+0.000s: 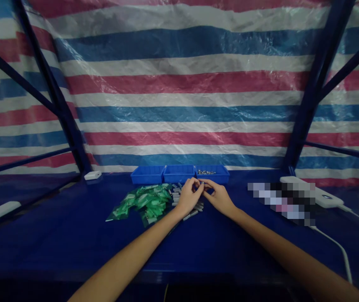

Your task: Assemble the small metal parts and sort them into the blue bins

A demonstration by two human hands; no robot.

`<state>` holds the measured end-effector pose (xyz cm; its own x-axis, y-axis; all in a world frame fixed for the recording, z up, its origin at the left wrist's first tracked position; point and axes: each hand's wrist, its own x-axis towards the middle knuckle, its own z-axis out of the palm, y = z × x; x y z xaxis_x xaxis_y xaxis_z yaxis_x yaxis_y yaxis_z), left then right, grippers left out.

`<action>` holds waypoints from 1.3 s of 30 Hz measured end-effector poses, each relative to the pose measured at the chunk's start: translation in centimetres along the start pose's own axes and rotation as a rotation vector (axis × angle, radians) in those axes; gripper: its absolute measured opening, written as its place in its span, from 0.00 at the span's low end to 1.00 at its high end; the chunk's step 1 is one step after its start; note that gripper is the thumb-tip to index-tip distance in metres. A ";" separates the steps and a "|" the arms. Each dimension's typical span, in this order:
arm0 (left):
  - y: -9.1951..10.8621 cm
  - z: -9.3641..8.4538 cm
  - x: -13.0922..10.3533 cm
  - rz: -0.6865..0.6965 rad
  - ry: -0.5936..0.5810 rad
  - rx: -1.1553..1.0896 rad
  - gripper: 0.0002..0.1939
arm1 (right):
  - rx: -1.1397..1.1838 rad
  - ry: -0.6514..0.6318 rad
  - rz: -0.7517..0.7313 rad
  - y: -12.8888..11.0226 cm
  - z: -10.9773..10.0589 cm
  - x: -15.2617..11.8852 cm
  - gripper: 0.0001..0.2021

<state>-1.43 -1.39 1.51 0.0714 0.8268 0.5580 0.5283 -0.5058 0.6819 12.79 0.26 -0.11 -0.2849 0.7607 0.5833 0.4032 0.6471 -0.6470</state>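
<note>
My left hand (pixel 188 197) and my right hand (pixel 220 199) meet over the middle of the table, fingertips together. Both are closed in a pinch around a small shiny metal piece (pixel 202 183), mostly hidden by the fingers, so its exact kind does not show. Under and beside the left hand lie several short silvery metal cylinders (pixel 190 215). To their left spreads a pile of clear plastic bags with green contents (pixel 154 202). Just behind the hands, the right-hand blue bin (pixel 220 179) holds several small metal parts (pixel 207 172).
A middle blue bin (pixel 179 179) and a left blue bin (pixel 148 179) stand in the same row. At right lie a pixelated object (pixel 281 203) and a white power bank (pixel 311 191) with white cables. White boxes (pixel 93 175) sit at left. Blue frame posts (pixel 305 100) flank the blue table (pixel 103 247).
</note>
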 end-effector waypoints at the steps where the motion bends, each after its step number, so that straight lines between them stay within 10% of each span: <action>1: -0.1 -0.1 0.0 0.008 -0.005 0.030 0.09 | -0.006 0.003 0.002 0.0 0.0 0.0 0.20; 17: -1.4 -1.3 0.4 0.116 -0.394 0.608 0.12 | -0.003 -0.099 0.011 1.7 -0.4 1.1 0.16; 30: -2.6 -1.4 0.7 0.053 -0.339 0.439 0.13 | 0.508 -0.140 0.265 -2.6 2.2 8.8 0.22; 39: -2.6 -1.4 1.1 -0.042 -0.109 0.281 0.10 | 0.201 -0.248 0.076 0.5 0.9 4.8 0.14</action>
<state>-3.94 0.49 1.01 0.1271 0.8749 0.4674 0.7452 -0.3952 0.5371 10.81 4.29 1.93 -0.4739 0.7804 0.4080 0.2590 0.5663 -0.7824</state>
